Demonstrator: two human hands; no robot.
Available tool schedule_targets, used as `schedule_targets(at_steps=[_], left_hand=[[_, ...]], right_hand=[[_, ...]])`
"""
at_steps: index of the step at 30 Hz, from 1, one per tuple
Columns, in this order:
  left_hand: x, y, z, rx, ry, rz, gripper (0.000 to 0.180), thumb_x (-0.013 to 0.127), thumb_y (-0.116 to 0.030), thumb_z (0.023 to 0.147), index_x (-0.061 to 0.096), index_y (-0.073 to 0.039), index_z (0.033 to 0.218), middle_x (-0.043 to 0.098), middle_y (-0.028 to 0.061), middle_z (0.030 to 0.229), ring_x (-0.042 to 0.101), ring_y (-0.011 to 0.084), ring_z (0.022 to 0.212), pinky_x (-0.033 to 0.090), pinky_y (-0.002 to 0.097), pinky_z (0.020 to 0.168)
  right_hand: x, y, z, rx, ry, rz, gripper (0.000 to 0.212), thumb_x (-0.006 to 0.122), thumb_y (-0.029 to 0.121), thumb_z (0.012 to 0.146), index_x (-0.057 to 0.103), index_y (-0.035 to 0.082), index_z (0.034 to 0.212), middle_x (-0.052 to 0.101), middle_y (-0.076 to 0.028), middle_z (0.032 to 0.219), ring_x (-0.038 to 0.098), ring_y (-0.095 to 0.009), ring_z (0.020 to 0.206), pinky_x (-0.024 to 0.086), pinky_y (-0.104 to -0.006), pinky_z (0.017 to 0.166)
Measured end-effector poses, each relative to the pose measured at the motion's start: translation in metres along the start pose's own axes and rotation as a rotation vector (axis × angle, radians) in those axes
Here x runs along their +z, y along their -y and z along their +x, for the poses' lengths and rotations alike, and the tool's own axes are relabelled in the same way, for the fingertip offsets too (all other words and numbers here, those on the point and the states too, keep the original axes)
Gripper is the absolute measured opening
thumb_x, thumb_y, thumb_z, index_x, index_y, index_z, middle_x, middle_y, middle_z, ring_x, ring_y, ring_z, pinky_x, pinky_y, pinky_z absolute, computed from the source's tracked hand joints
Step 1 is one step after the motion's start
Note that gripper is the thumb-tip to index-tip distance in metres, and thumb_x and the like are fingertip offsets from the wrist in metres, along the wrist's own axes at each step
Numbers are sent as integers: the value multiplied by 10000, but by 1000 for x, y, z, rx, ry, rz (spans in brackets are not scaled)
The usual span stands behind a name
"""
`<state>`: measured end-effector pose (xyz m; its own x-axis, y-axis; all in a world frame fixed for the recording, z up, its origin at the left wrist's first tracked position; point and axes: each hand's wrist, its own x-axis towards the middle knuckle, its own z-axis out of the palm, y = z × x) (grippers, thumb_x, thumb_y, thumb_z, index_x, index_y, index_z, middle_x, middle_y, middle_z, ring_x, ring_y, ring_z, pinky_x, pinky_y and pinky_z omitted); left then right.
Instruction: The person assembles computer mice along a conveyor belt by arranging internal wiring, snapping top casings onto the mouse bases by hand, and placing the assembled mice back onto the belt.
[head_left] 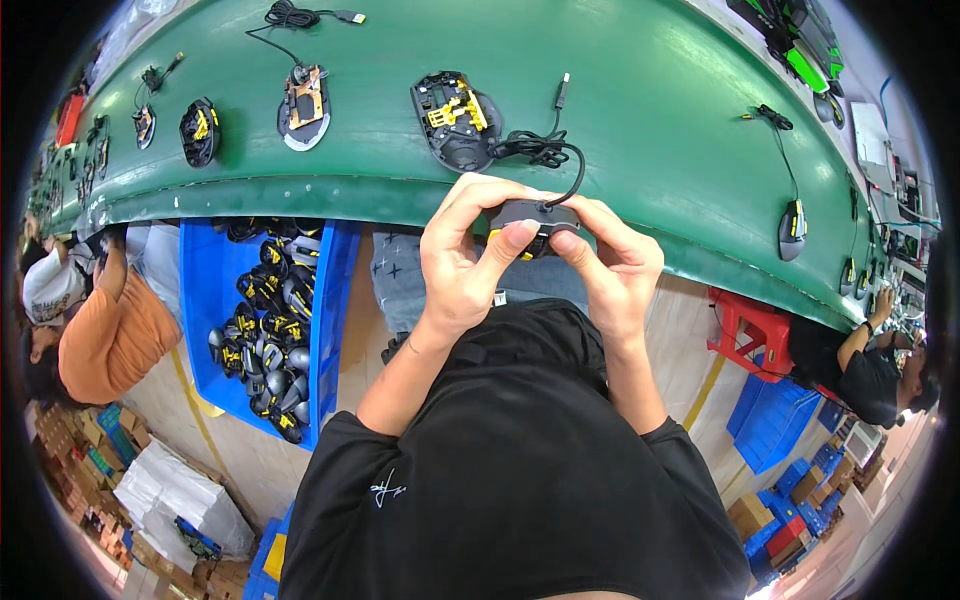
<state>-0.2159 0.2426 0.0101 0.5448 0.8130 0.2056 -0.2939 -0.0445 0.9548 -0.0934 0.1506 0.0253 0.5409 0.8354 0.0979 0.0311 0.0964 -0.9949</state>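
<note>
Between both hands I hold a black computer mouse with yellow parts, just over the near edge of the green bench. My left hand is closed on its left side and my right hand on its right, both thumbs pressing the side toward me. A black cable leaves the far side and runs to a bundled coil on the bench, ending in a plug. Beyond my left hand lies an open mouse shell with a yellow frame inside. My fingers hide the underside of the held mouse.
Along the green bench lie more mouse parts, including a shell with a copper-coloured board and a corded mouse. A blue bin full of mouse shells stands at my left. Co-workers sit at both sides; a red stool is at right.
</note>
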Motion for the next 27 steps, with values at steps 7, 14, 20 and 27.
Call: schedule_targets(at_steps=[7, 14, 20, 27], left_hand=[[-4, 9, -5, -85, 1, -178, 255, 683, -170, 897, 629, 37, 1035, 610, 84, 997, 572, 152, 924, 441, 268, 834], [-6, 20, -9, -404, -177, -1119, 385, 561, -328, 972, 527, -22, 1204, 582, 89, 1092, 579, 207, 1048, 481, 372, 930], [-9, 26, -5, -523, -146, -1085, 445, 492, -443, 983, 468, -61, 1210, 536, 85, 1074, 495, 234, 1063, 455, 429, 956], [-33, 16, 11, -433, 142, -595, 510, 624, -272, 899, 486, 51, 1269, 628, 186, 1112, 604, 266, 1076, 469, 400, 973]], right_hand=[[11, 3, -6, -83, -137, -134, 279, 762, -17, 750, 708, -31, 1023, 728, -135, 931, 691, -182, 844, 528, -286, 791], [29, 28, -11, -21, -170, -282, 533, 874, 118, 648, 660, -18, 1117, 710, -136, 961, 695, -219, 880, 550, -320, 778], [20, 20, -15, -279, -104, -595, 489, 893, 172, 618, 683, -17, 1017, 713, -139, 885, 695, -248, 752, 546, -309, 672], [13, 15, -15, -22, -34, -438, 465, 891, 182, 647, 684, -31, 1005, 708, -91, 852, 646, -135, 693, 508, -265, 614]])
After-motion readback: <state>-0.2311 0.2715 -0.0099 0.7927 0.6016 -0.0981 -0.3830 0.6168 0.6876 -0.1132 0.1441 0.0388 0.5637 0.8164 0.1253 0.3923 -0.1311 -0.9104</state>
